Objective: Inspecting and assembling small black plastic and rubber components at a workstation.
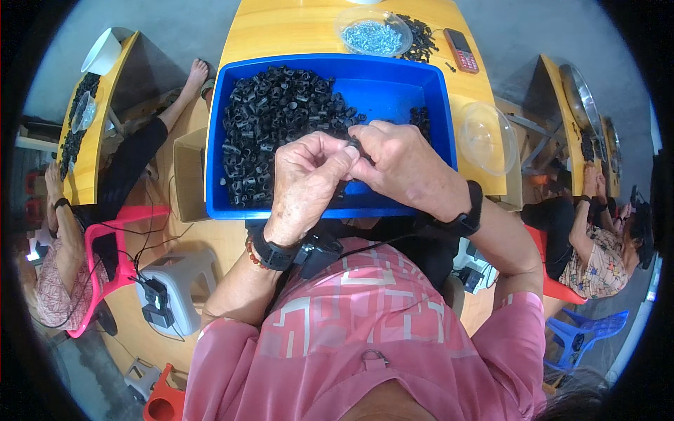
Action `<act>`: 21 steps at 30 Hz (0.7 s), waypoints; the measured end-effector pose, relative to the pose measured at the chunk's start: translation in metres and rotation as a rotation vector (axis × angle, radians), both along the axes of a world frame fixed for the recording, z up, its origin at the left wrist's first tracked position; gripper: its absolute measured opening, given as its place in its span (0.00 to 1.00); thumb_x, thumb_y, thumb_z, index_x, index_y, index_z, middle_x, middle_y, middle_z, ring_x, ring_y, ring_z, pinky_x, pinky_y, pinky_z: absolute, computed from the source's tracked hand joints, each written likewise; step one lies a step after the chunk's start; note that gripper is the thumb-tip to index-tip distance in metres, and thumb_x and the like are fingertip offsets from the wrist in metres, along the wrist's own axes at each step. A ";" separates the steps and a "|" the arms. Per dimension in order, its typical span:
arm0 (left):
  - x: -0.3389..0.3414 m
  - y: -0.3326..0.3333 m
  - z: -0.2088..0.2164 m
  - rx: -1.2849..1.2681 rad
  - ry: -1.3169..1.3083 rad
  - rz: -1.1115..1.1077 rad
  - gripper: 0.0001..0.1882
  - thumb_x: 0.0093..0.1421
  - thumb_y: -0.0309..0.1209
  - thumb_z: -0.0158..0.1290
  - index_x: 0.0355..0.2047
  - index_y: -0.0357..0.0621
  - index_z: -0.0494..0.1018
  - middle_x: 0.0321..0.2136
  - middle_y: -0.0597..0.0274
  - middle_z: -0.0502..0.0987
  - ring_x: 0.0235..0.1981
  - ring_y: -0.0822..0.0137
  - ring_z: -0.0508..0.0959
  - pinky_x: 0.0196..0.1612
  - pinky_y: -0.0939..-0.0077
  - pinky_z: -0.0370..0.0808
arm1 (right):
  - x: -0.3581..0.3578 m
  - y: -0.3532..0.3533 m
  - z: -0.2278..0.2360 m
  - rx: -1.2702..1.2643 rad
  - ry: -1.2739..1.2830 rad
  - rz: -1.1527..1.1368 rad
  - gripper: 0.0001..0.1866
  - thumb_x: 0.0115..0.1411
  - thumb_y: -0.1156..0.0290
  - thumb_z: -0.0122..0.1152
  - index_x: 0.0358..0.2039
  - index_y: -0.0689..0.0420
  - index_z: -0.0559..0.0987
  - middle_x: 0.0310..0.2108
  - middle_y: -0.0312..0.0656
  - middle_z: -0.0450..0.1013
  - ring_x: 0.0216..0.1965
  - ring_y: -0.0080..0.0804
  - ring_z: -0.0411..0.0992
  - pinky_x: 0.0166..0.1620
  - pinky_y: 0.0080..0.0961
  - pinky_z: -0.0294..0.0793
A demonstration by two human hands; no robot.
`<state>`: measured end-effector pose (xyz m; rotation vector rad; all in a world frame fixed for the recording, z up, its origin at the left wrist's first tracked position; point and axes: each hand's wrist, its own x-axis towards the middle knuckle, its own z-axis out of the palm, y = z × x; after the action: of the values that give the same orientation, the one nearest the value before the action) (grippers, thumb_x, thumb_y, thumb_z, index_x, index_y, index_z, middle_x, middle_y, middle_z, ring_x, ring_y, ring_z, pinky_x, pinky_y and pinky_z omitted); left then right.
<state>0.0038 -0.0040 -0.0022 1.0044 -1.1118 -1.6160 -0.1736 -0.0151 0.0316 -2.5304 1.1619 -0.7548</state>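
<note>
Over the front half of a blue tray (330, 63), my two hands meet fingertip to fingertip. Between them shows a small black plastic part (357, 146), mostly covered by fingers. Thumb and forefinger of my left hand (309, 179) pinch it from one side. My right hand (407, 165) has its fingers curled round the other side, its fingertips partly hidden. A heap of black plastic parts (274, 119) fills the tray's left side, short tube-like pieces. A smaller group of black parts (420, 121) lies against the tray's right wall.
Behind the tray stand a clear bowl of small silvery pieces (374, 36), a pile of black pieces (418, 38) and a red phone (461, 50). An empty clear plastic bowl (488, 139) sits at the right edge of the yellow table (281, 28). Other people work at tables on both sides.
</note>
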 end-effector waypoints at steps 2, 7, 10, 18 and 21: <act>-0.001 0.001 0.001 -0.002 -0.006 0.012 0.04 0.61 0.23 0.57 0.33 0.33 0.77 0.28 0.60 0.80 0.28 0.75 0.78 0.35 0.80 0.77 | 0.002 0.003 0.001 -0.035 0.045 0.007 0.13 0.53 0.67 0.67 0.26 0.62 0.75 0.26 0.50 0.71 0.30 0.48 0.74 0.32 0.39 0.76; 0.000 0.002 0.001 -0.053 -0.090 0.035 0.03 0.61 0.21 0.58 0.33 0.33 0.78 0.27 0.61 0.80 0.28 0.75 0.78 0.34 0.80 0.76 | 0.003 0.007 0.001 -0.078 0.152 0.025 0.12 0.55 0.65 0.64 0.28 0.62 0.75 0.27 0.48 0.71 0.30 0.47 0.74 0.32 0.40 0.76; 0.001 0.002 0.002 -0.104 -0.158 -0.007 0.02 0.60 0.21 0.58 0.32 0.33 0.78 0.27 0.61 0.80 0.27 0.75 0.78 0.34 0.81 0.76 | 0.001 0.010 -0.001 -0.035 0.072 -0.020 0.13 0.56 0.65 0.64 0.30 0.63 0.75 0.27 0.49 0.71 0.30 0.47 0.74 0.32 0.40 0.76; 0.004 0.001 0.000 -0.054 0.010 -0.073 0.02 0.60 0.21 0.58 0.31 0.34 0.78 0.26 0.60 0.80 0.26 0.75 0.77 0.33 0.81 0.75 | 0.001 0.013 0.007 0.086 -0.010 0.001 0.13 0.56 0.66 0.64 0.32 0.63 0.74 0.26 0.52 0.72 0.31 0.51 0.74 0.34 0.43 0.75; 0.003 0.002 0.001 -0.057 0.007 -0.080 0.02 0.60 0.21 0.58 0.31 0.34 0.78 0.26 0.60 0.80 0.26 0.74 0.78 0.33 0.81 0.75 | 0.002 0.016 0.006 0.138 -0.015 -0.054 0.12 0.56 0.67 0.63 0.31 0.64 0.74 0.26 0.52 0.72 0.32 0.52 0.74 0.34 0.42 0.75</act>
<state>0.0066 -0.0021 -0.0010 0.9275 -1.1998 -1.6406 -0.1719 0.0010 0.0375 -2.3860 1.2372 -0.6801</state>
